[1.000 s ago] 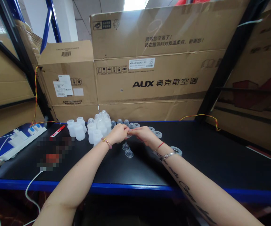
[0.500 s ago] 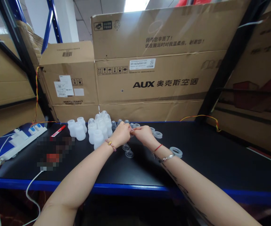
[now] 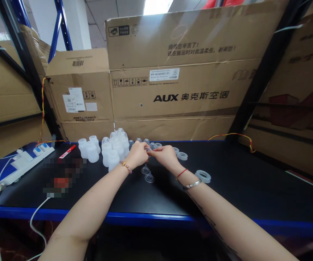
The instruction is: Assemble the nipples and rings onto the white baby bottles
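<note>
My left hand [image 3: 137, 155] and my right hand [image 3: 167, 157] meet above the middle of the black tabletop, fingers of both pinched together. Between their fingertips is a small translucent piece [image 3: 148, 149], mostly covered, its exact kind unclear. Just below the hands lie two clear silicone nipples [image 3: 149, 177] with wide flat rims. Beside my left wrist stand several milky white bottles [image 3: 114, 158], some topped with clear domed caps. Behind my fingers are a few loose clear caps [image 3: 146, 141]. Translucent rings [image 3: 182, 156] lie by my right hand, and more stacked rings [image 3: 203, 176] near its wrist.
Further left are three white bottles [image 3: 93, 154] without caps, a red marker [image 3: 67, 153] and a white power strip [image 3: 27, 165] with cables. A blurred-out object [image 3: 61, 181] has a white cable. Cardboard [image 3: 194, 108] walls the back; a blue edge [image 3: 151, 219] runs along the front.
Both hands have shifted very slightly left, and the fingers have turned a little around the small translucent piece, which shows more now. Everything on the table stays in place.
</note>
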### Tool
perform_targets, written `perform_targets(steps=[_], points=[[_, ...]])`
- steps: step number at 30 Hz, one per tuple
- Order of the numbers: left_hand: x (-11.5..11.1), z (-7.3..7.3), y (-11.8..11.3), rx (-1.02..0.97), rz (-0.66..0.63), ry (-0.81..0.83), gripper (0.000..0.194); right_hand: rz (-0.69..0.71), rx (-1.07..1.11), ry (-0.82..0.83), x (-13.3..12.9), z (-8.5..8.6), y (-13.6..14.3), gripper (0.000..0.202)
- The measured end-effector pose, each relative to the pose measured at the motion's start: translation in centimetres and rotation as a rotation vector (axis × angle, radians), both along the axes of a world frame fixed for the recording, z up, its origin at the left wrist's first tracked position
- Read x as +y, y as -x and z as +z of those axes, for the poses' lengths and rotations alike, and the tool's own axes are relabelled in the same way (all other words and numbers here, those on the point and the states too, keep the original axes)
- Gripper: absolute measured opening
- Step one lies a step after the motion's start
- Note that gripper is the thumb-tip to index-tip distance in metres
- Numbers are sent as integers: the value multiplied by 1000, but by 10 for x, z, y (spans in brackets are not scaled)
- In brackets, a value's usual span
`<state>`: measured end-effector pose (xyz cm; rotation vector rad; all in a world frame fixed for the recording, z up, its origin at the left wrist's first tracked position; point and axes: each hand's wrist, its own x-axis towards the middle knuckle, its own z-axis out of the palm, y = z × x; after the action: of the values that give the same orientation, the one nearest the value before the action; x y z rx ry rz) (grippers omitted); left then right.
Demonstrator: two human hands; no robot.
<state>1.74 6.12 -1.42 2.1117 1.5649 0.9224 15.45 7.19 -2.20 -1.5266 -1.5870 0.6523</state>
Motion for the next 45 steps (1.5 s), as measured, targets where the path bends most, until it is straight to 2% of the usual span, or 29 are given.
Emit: perform_targets(steps=[4, 10, 16, 21, 26, 31, 38, 45], points=[[0, 0, -1, 47, 47, -97, 22, -33, -101, -37, -3, 4, 2, 22], [-1, 1, -2, 43, -33, -54, 28, -24, -62, -45, 3, -2, -2, 19], [1, -2, -3, 155, 27, -179, 25, 1, -20, -21, 5, -6, 0, 21], [1, -1, -2, 166, 61, -178, 24, -4, -36, -3, 2, -4, 6, 25], [3, -3, 0, 109, 54, -174, 23, -7, 2, -16, 6, -9, 6, 25], [5, -8, -1, -54, -31, -20, 31, -4, 127, 9, 13, -18, 0, 19], [0, -10, -4, 0, 101, -83, 34, 2, 111, -4, 19, -24, 5, 19], [-4, -5, -6, 10, 113, -103, 34, -18, 90, -20, 17, -23, 7, 21]])
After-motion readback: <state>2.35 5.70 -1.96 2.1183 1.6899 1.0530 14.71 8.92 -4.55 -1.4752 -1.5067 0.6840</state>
